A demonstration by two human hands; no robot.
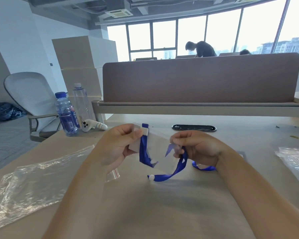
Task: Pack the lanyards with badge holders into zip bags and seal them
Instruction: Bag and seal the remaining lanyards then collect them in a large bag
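The left hand [117, 144] pinches zip bag [156, 141] and badge holder [145, 131]; the right hand's [198, 147] grip pinches the lanyard [177, 168], its strap trailing toward the table's [145, 213] near edge.

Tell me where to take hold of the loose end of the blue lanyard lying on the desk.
Probably the strap of the blue lanyard just right of its white button, pinched from above across its flat faces. There the ribbon lifts off the desk toward the right hand, leaving room for fingers; the button should stop a slip.
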